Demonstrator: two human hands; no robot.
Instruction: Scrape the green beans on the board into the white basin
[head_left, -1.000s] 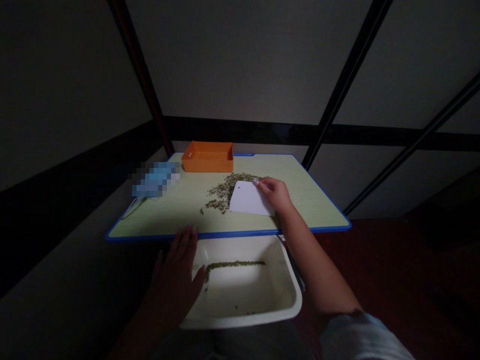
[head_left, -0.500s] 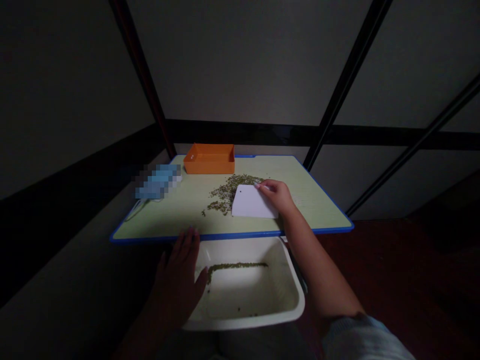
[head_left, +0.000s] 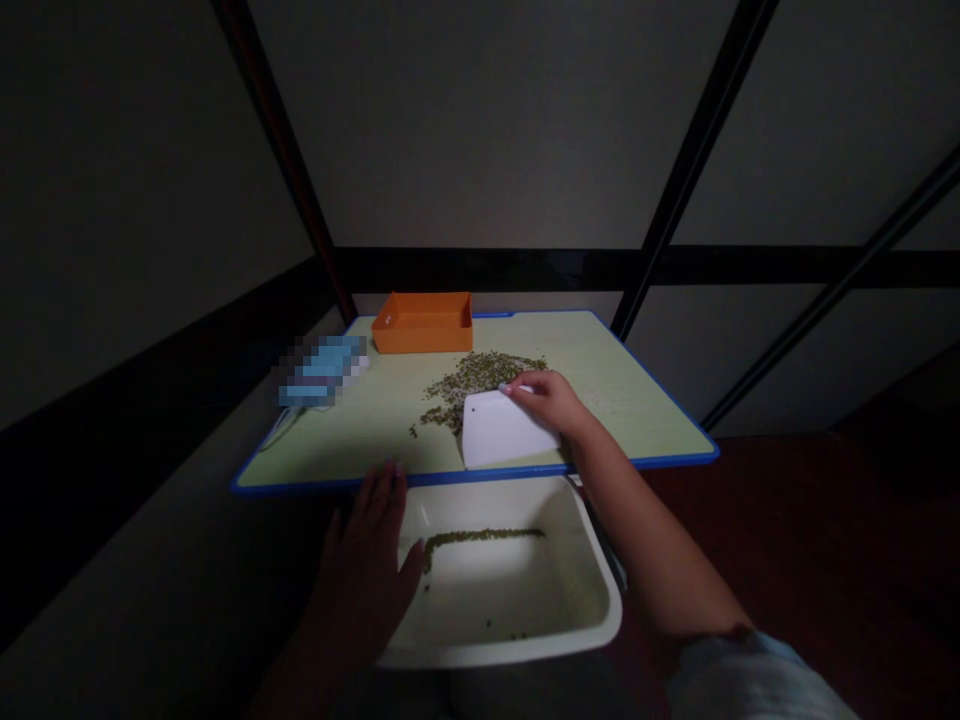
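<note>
My right hand point(head_left: 551, 402) pinches the top edge of a flat white scraper point(head_left: 506, 430), which stands tilted on the table near its front edge. Behind and to the left of the scraper, small green-brown grains point(head_left: 480, 375) lie spread over the tabletop. Below the table's front edge is a white plastic basin point(head_left: 517, 600), with a line of the same grains along its far inner side and a few loose ones near its front. My left hand point(head_left: 371, 560) rests over the basin's left rim, fingers stretched out and thumb inside the rim.
The pale green table point(head_left: 637, 400) has a blue edge. An orange open box point(head_left: 424, 335) stands at its back left. A blurred-out blue item point(head_left: 322, 370) with a white cord lies at the left edge. Panelled walls rise behind and to the left.
The scraper in my right hand has moved toward me, closer to the table's front edge, and tilted. My left hand keeps its place on the basin.
</note>
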